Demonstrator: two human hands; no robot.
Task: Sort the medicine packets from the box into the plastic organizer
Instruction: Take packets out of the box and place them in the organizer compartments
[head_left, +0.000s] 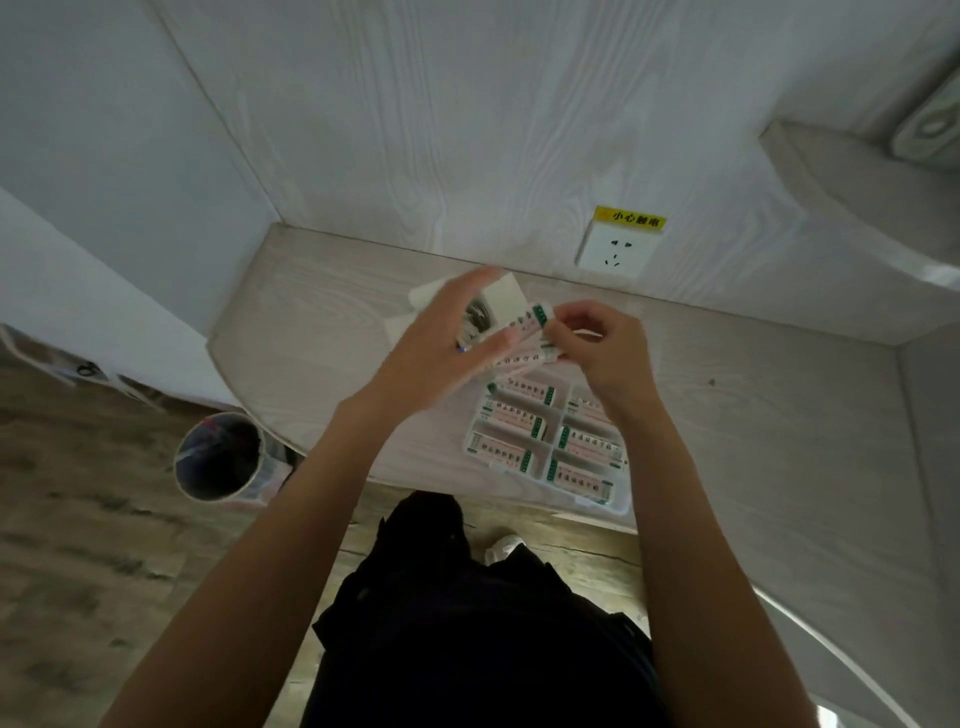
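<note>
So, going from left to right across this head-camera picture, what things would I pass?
Bin on the floor → left hand holding the box → right hand pinching a medicine packet → wall socket.

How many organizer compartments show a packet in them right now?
6: three down the left column of the organizer, three down the right. The hands hide its far end, so more may be filled.

Yellow sticker (630, 218) above the wall socket (614, 252): we read 小心触电.
Medicine packets (524, 413) in the organizer (621, 506): we find their print too blurred.
</note>
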